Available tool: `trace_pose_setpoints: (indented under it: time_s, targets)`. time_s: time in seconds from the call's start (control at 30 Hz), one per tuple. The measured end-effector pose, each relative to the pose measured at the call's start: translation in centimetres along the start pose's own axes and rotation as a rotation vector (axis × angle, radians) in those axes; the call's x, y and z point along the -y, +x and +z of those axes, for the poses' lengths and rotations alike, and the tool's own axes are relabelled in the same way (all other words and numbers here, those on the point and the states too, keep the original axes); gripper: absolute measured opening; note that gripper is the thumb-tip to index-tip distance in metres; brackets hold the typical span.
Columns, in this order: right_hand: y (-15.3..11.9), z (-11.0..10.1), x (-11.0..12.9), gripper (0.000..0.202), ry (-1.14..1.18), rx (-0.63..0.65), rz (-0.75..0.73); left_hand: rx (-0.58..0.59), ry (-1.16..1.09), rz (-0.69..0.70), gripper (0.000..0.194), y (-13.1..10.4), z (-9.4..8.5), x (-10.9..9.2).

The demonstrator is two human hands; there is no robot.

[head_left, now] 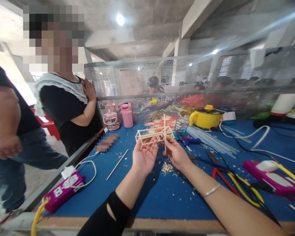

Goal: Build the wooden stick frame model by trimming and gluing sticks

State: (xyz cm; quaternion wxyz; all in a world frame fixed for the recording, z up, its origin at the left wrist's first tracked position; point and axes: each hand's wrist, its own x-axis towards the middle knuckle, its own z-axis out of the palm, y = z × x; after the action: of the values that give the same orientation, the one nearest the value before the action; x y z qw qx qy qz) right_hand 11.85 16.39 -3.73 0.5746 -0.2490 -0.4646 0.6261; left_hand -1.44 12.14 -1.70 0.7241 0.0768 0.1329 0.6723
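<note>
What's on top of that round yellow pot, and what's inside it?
On the round yellow pot sits a dark round lid with a yellow knob. The lid covers the opening, so whatever may be inside cannot be seen.

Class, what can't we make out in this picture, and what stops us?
All head view:
- Contents of the yellow pot: hidden by its lid.
- Head of the person in jeans: cut off by the left edge.
- People behind the mesh: blurred, screened.

L hand [145, 156] palm up, fingers part-curled – R hand [176, 151] pinching, knuckles up; both forearms reaching fwd.
</note>
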Motion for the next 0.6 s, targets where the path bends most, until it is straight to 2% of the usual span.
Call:
trace_pose_setpoints:
  time_s: [0.3,0.37,0.5,0.6]
  targets:
    - [-0.9,0.5,2.4,0.028,0.159,0.016,0.068,0.109,0.06,-0.087,0.031,-0.1,-0.7,0.0]
    - [-0.8,0.5,2.0,0.027,0.143,0.016,0.089,0.05,0.078,-0.085,0.032,0.0,-0.8,0.2]
    - [-0.4,0.5,0.1,0.024,0.057,-0.001,0.136,-0.153,0.126,-0.027,0.031,0.8,-1.3,0.0]
    - [-0.4,0.3,-0.4,0.023,-0.071,0.006,0.207,-0.228,0.134,-0.005,0.026,1.4,-1.6,-0.5]
